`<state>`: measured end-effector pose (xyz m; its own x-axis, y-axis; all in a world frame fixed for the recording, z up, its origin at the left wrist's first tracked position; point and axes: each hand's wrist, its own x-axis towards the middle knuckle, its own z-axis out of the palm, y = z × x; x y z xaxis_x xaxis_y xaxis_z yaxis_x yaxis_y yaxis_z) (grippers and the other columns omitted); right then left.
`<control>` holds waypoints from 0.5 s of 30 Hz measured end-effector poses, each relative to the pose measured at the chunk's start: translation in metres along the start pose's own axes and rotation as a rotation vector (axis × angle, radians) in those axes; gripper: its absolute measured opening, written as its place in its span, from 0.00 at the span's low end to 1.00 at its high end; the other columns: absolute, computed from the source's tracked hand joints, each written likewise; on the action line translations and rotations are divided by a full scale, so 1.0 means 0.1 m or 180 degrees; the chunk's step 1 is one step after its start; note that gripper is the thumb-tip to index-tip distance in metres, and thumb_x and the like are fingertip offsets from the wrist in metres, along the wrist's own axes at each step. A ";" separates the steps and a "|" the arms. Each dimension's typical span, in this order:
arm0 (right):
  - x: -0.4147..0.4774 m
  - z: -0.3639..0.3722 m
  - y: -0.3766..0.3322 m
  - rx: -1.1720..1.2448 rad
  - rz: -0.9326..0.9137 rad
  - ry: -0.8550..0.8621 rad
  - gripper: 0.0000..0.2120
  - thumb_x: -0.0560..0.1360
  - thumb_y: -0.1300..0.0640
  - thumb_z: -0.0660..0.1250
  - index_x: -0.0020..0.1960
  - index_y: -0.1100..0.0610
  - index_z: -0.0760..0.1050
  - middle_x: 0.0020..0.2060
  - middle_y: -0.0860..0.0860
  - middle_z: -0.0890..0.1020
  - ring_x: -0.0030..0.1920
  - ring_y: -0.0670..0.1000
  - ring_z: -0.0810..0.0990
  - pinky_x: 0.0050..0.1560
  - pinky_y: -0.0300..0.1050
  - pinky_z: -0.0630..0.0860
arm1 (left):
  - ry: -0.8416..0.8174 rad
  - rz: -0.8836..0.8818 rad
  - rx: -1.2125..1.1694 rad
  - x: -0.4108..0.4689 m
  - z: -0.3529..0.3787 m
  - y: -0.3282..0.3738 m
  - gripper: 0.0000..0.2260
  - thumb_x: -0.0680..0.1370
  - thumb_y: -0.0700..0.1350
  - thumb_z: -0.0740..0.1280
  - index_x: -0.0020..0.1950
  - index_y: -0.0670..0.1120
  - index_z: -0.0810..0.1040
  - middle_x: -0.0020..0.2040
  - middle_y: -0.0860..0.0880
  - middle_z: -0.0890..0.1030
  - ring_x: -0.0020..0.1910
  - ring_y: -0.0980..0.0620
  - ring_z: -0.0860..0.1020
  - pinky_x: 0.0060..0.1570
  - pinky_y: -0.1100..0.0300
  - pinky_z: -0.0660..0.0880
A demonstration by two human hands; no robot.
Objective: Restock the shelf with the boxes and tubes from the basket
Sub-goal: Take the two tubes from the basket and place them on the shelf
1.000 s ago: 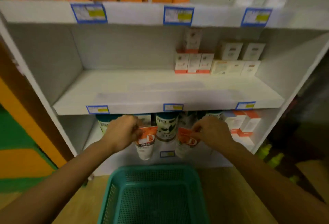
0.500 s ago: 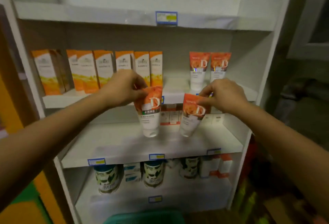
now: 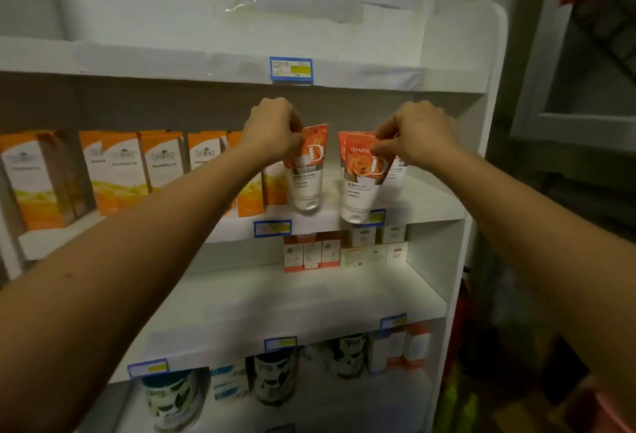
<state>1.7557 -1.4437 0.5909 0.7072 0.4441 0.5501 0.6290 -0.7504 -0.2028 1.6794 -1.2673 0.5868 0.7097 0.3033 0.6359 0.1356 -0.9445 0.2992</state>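
My left hand (image 3: 272, 130) pinches the crimped top of an orange-and-white tube (image 3: 307, 178) marked with a large D. The tube hangs cap down over the second shelf (image 3: 423, 207). My right hand (image 3: 418, 136) grips a matching tube (image 3: 363, 181) by its top, its cap level with that shelf's front edge. Behind the right tube, other tubes of the same kind (image 3: 397, 174) stand on the shelf, mostly hidden. The basket is out of view.
A row of orange-and-white boxes (image 3: 113, 171) fills the left of the same shelf. Small boxes (image 3: 340, 250) sit at the back of the shelf below. Dark-labelled jars (image 3: 275, 377) and more boxes stand on the lowest shelf. The white shelf side panel (image 3: 481, 157) rises at the right.
Both hands have lifted the two tubes from basket height up to the second shelf. The view has tilted upward, and the green basket has dropped out of view.
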 end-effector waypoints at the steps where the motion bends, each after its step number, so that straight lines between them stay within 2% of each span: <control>1: 0.04 0.02 -0.01 0.0029 0.0030 0.0016 0.15 0.70 0.47 0.71 0.55 0.50 0.81 0.53 0.51 0.84 0.53 0.53 0.81 0.53 0.48 0.76 | -0.0019 -0.0046 -0.0021 0.04 0.06 -0.02 0.12 0.75 0.41 0.67 0.57 0.39 0.79 0.55 0.41 0.82 0.52 0.46 0.81 0.54 0.54 0.77; 7: 0.21 0.13 -0.10 0.0127 0.0030 0.0101 0.14 0.72 0.48 0.70 0.56 0.51 0.81 0.54 0.50 0.84 0.55 0.53 0.80 0.47 0.42 0.69 | -0.0140 -0.0173 -0.0026 0.24 0.37 -0.13 0.12 0.76 0.40 0.65 0.58 0.40 0.78 0.56 0.42 0.81 0.53 0.47 0.80 0.54 0.55 0.77; 15: 0.45 0.38 -0.18 0.0035 0.0022 0.0026 0.16 0.73 0.49 0.69 0.59 0.53 0.79 0.56 0.52 0.82 0.56 0.54 0.79 0.47 0.43 0.71 | -0.0151 -0.0122 0.0225 0.38 0.47 -0.24 0.13 0.77 0.42 0.63 0.61 0.42 0.76 0.59 0.42 0.79 0.56 0.46 0.78 0.54 0.54 0.75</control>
<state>1.7883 -1.3911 0.5883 0.7089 0.4348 0.5553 0.6277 -0.7480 -0.2156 1.7354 -1.2395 0.5703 0.7348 0.3346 0.5901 0.2104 -0.9394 0.2706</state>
